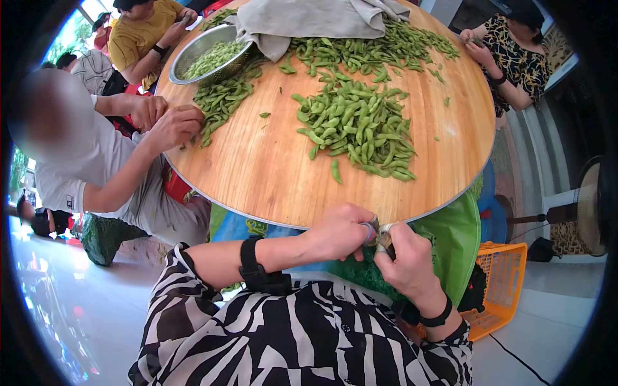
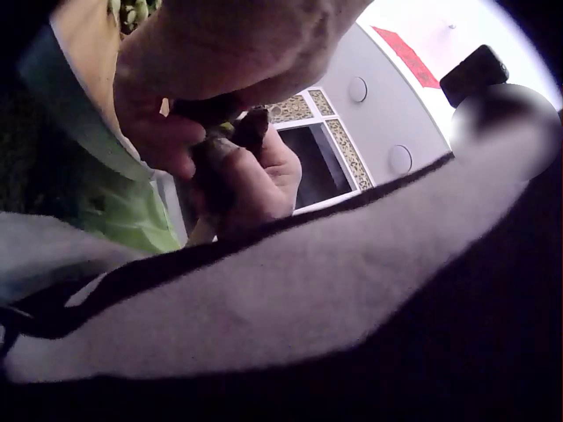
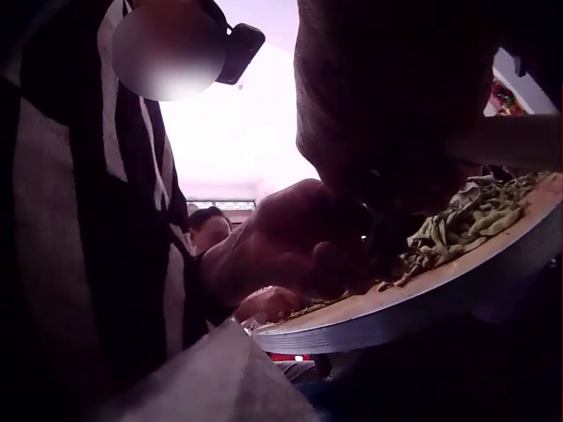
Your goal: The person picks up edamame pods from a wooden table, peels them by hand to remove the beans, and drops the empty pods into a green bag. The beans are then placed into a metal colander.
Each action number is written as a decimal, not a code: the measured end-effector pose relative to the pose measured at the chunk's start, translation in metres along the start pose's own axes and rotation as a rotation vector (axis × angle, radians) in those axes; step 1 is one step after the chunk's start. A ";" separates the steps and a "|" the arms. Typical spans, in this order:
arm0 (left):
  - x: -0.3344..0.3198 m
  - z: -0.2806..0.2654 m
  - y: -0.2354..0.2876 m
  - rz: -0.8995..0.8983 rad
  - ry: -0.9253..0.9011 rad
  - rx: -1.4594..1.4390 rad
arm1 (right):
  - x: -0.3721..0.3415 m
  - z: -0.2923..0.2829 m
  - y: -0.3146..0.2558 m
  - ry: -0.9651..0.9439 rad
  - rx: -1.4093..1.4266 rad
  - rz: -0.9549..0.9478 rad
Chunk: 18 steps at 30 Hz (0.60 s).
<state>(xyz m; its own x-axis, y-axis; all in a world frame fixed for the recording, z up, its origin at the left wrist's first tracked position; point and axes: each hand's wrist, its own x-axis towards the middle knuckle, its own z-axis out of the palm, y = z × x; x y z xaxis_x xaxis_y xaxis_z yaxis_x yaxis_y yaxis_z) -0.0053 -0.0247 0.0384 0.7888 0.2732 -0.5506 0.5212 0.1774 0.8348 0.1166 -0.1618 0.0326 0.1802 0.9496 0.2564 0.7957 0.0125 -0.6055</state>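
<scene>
Over the near edge of the round wooden table [image 1: 257, 174], my two hands meet with fingertips together. My left hand [image 1: 338, 233] has curled fingers, with a band round one of them. My right hand [image 1: 410, 262] bends its thumb and index finger towards the left; wrappings cover its fingertips. Between the fingers in the left wrist view shows a small sliver of green pod [image 2: 227, 129], pinched and mostly hidden. Just beyond my hands lies a heap of green soybean pods [image 1: 360, 125]. In the right wrist view both hands are dark silhouettes beside the tabletop.
A metal colander [image 1: 212, 55] of shelled beans stands at the far left, beside a grey cloth [image 1: 315, 26] and more pods. People sit round the table, one [image 1: 109, 141] close on my left. Below are a green bag [image 1: 450, 238] and an orange crate [image 1: 505, 283].
</scene>
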 end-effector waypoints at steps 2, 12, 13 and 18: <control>0.007 0.006 -0.011 0.087 -0.001 -0.011 | 0.000 0.001 -0.001 0.005 -0.002 -0.024; 0.004 0.008 -0.027 0.278 -0.059 0.276 | -0.011 -0.004 0.013 -0.046 0.142 0.207; 0.003 0.008 -0.027 0.286 -0.091 0.199 | -0.012 -0.003 0.013 -0.046 0.143 0.207; 0.008 0.004 -0.029 0.210 -0.184 -0.028 | -0.009 0.003 0.011 0.004 0.117 0.101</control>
<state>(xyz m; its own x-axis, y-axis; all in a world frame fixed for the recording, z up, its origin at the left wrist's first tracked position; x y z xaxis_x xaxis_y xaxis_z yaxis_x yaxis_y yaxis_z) -0.0124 -0.0315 0.0101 0.9258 0.1308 -0.3545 0.3328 0.1622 0.9289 0.1222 -0.1691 0.0212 0.2586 0.9466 0.1924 0.7004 -0.0466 -0.7123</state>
